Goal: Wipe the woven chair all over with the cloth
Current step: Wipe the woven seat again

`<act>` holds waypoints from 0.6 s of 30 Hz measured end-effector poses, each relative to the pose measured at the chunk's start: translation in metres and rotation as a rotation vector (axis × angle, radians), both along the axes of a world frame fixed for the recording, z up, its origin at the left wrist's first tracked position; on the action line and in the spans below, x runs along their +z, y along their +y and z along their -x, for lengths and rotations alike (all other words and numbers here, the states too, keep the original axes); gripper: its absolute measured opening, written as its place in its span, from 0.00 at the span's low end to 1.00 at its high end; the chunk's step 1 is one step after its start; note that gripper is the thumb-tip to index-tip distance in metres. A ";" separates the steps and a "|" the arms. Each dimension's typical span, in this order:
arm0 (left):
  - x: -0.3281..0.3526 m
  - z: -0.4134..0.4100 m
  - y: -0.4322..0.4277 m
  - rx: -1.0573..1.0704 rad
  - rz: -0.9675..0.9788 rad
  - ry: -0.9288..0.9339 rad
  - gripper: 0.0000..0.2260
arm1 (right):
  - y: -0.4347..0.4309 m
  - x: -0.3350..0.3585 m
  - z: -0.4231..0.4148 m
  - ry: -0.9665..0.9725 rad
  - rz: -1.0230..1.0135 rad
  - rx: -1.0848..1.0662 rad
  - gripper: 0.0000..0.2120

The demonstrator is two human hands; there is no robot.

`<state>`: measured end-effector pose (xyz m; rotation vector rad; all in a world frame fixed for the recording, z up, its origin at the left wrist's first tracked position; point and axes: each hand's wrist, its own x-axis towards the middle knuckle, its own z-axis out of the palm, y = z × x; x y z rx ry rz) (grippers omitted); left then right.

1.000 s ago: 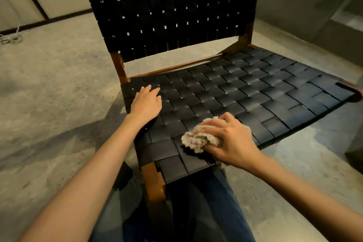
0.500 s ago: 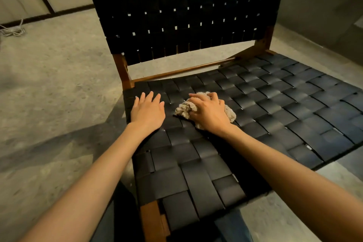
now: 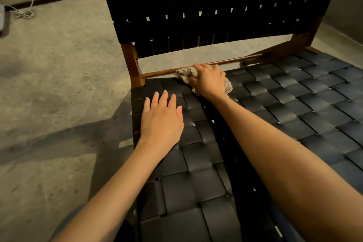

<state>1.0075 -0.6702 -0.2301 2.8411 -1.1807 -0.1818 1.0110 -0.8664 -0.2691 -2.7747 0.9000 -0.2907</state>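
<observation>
The woven chair (image 3: 284, 108) has a seat and backrest of dark woven straps on a brown wooden frame. A crumpled beige cloth (image 3: 184, 73) lies at the back left of the seat, against the rear wooden rail. My right hand (image 3: 209, 80) grips the cloth and presses it onto the straps there; part of the cloth is hidden under the hand. Just in front and to the left, my left hand (image 3: 162, 118) rests flat on the seat with its fingers straight and slightly spread, holding nothing.
Grey concrete floor (image 3: 59, 84) surrounds the chair on the left and behind it. A coiled white cable (image 3: 21, 12) lies on the floor at the far left by the wall. A dark wall stands close on the right behind the chair.
My right hand has slid the cloth from the seat's front edge back to the rear rail. The left hand has stayed flat on the seat. The view has moved closer to the chair.
</observation>
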 end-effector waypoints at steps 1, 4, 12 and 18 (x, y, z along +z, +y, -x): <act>0.000 0.000 0.000 0.005 -0.002 0.001 0.23 | 0.000 -0.001 -0.001 -0.010 0.015 -0.031 0.15; 0.001 0.000 0.000 0.009 0.010 0.011 0.23 | 0.002 0.001 0.003 -0.023 0.022 -0.106 0.14; 0.001 -0.004 0.001 0.002 0.068 0.048 0.21 | 0.023 0.023 0.075 0.062 -0.121 0.043 0.17; 0.020 0.011 0.003 0.042 0.149 -0.072 0.16 | 0.069 0.058 0.157 0.087 -0.202 0.113 0.19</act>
